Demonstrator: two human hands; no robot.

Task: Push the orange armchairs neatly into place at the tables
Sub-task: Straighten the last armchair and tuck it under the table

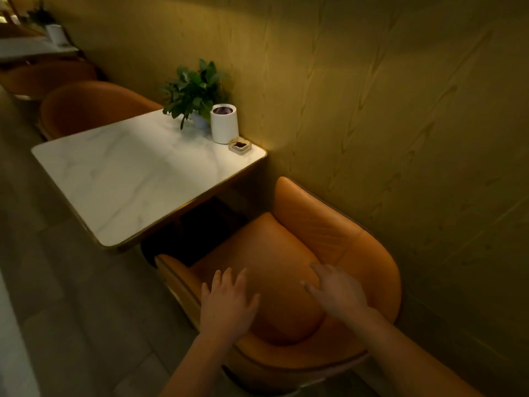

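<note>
An orange armchair stands at the near end of a white marble table, its far side close to the yellow wall. My left hand hovers with fingers spread over the chair's left side. My right hand reaches over the seat with fingers straight; whether either hand touches the chair is unclear. A second orange armchair sits at the table's far end, and a third stands further back.
On the table by the wall stand a potted plant, a white cylinder and a small glass ashtray. A yellow wood-grain wall runs along the right. Tiled floor lies to the left. Another table stands far back.
</note>
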